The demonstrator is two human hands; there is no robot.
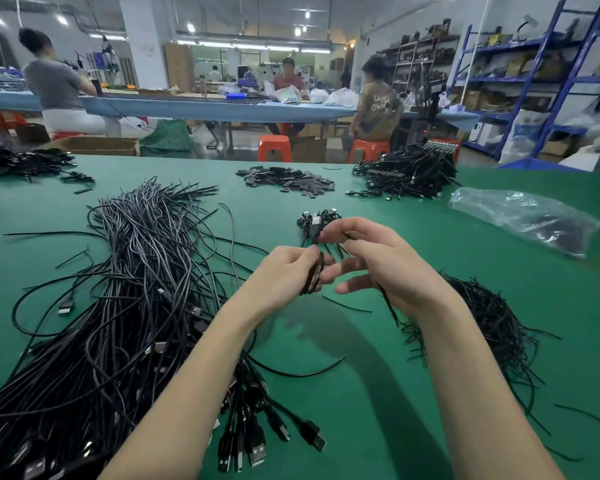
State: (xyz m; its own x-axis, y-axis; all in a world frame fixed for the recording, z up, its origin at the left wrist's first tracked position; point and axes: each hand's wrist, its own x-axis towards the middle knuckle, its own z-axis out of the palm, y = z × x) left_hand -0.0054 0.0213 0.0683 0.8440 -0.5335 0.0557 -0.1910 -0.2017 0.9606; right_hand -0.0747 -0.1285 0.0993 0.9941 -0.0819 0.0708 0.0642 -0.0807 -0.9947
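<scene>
Left hand (288,271) clenched round a small coil of black cable (313,276); right hand (378,268) pinching a thin black tie (390,308), other fingers loosely spread. Coil held above the green table (361,393), just right of the heap of loose cables (136,289); long axis near upright, plug ends (314,226) pointing away from the wearer. Judged light, limp and springy, apt to uncoil: best gripped across the middle of the loops. Pile of ties (482,323) farther right of the heap.

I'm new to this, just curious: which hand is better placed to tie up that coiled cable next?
Probably the right hand: it holds a thin black tie beside the coiled cable, which the left hand grips.
</scene>
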